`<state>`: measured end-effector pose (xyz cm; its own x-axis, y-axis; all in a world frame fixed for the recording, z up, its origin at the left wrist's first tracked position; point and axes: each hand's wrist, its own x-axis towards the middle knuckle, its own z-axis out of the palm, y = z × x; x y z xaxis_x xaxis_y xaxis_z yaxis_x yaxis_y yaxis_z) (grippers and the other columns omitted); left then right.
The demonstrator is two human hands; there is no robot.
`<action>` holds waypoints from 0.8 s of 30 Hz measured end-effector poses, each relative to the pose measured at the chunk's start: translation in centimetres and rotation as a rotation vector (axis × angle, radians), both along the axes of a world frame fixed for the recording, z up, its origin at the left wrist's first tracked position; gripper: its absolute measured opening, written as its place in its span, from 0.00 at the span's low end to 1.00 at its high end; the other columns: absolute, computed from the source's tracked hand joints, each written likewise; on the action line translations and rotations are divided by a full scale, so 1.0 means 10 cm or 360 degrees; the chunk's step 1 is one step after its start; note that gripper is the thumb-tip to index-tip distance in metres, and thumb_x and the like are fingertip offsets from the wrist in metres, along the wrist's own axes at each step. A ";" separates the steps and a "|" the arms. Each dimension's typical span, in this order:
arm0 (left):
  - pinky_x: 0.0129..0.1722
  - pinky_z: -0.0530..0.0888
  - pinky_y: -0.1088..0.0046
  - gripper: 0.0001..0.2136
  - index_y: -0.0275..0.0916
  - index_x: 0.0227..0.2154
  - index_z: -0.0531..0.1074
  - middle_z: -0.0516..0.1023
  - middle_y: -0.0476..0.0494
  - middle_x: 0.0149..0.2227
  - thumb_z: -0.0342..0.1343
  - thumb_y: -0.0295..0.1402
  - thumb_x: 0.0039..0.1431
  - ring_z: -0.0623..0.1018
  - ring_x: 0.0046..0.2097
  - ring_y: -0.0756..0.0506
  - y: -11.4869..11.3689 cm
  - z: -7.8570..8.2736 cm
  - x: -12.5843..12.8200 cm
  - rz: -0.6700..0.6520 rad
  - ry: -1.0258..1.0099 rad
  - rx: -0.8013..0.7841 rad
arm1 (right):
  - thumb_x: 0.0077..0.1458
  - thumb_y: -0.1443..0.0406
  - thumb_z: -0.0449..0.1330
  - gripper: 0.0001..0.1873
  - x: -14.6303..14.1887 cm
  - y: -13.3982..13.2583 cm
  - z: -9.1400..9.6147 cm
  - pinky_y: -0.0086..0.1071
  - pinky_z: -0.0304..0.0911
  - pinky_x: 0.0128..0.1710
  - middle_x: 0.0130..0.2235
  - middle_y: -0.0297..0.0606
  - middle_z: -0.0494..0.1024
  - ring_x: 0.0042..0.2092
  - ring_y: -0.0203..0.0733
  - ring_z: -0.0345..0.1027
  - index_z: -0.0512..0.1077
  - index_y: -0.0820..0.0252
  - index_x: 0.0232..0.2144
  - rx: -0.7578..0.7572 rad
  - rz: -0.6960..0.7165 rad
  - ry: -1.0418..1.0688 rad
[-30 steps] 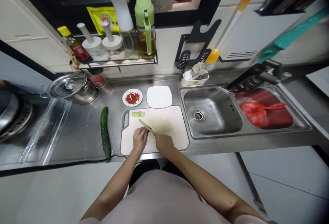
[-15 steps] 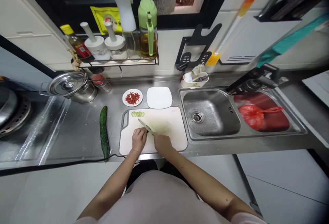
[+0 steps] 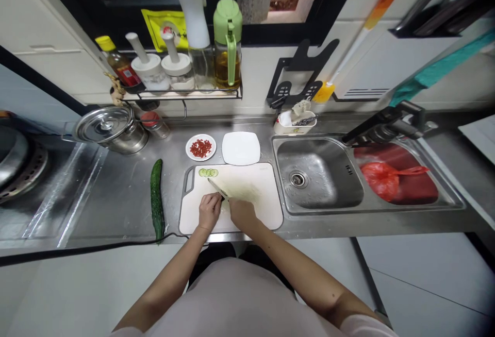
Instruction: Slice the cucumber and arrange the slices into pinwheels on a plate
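Note:
My right hand (image 3: 243, 214) is closed around the handle of a kitchen knife (image 3: 217, 187), its blade pointing up and left across the white cutting board (image 3: 266, 208). Close beside the blade, my left hand (image 3: 210, 210) presses on the board with curled fingers. A small dark bit shows at its fingertips, but most of what it holds is hidden. Several pale green cucumber slices (image 3: 208, 172) lie overlapping near the board's upper left corner. Left of the board, a whole cucumber (image 3: 157, 198) rests lengthwise on the steel counter.
Behind the board stand a plate of chopped red pieces (image 3: 200, 147) and a white square plate (image 3: 241, 148). The sink (image 3: 320, 172) adjoins on the right, with a red bag (image 3: 381, 180) in its far basin. A lidded pot (image 3: 127, 133) and black cable (image 3: 96, 247) are left.
The camera view has shifted slightly. My right hand and the knife have moved a little left relative to the board; my left hand stays nearly in place.

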<state>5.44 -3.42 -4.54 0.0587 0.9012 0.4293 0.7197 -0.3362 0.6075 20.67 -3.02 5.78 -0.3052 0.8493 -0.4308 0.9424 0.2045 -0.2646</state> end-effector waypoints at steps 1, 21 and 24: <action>0.41 0.72 0.67 0.09 0.41 0.36 0.75 0.77 0.42 0.36 0.49 0.30 0.64 0.74 0.39 0.46 0.00 0.00 0.00 -0.0001 -0.0004 -0.0003 | 0.60 0.74 0.46 0.15 0.00 0.01 0.00 0.34 0.66 0.37 0.35 0.50 0.79 0.40 0.47 0.76 0.70 0.66 0.42 -0.0005 0.0001 0.0005; 0.40 0.72 0.66 0.10 0.39 0.38 0.74 0.78 0.43 0.34 0.46 0.32 0.65 0.76 0.38 0.46 0.03 -0.04 -0.03 0.0104 -0.0134 -0.0115 | 0.63 0.70 0.43 0.17 0.09 0.11 0.01 0.35 0.66 0.38 0.37 0.48 0.79 0.41 0.48 0.75 0.69 0.64 0.46 -0.0116 0.0137 -0.0036; 0.40 0.72 0.66 0.11 0.39 0.38 0.74 0.78 0.42 0.34 0.46 0.32 0.65 0.76 0.38 0.46 0.05 -0.04 -0.05 0.0117 -0.0150 -0.0147 | 0.62 0.70 0.43 0.17 0.09 0.10 0.00 0.36 0.66 0.37 0.36 0.48 0.79 0.40 0.48 0.75 0.68 0.63 0.46 -0.0107 0.0129 -0.0033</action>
<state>4.97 -2.94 -4.95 -0.0455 0.9375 0.3451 0.6785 -0.2246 0.6995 21.60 -2.03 5.74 -0.3621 0.7913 -0.4926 0.9289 0.2625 -0.2611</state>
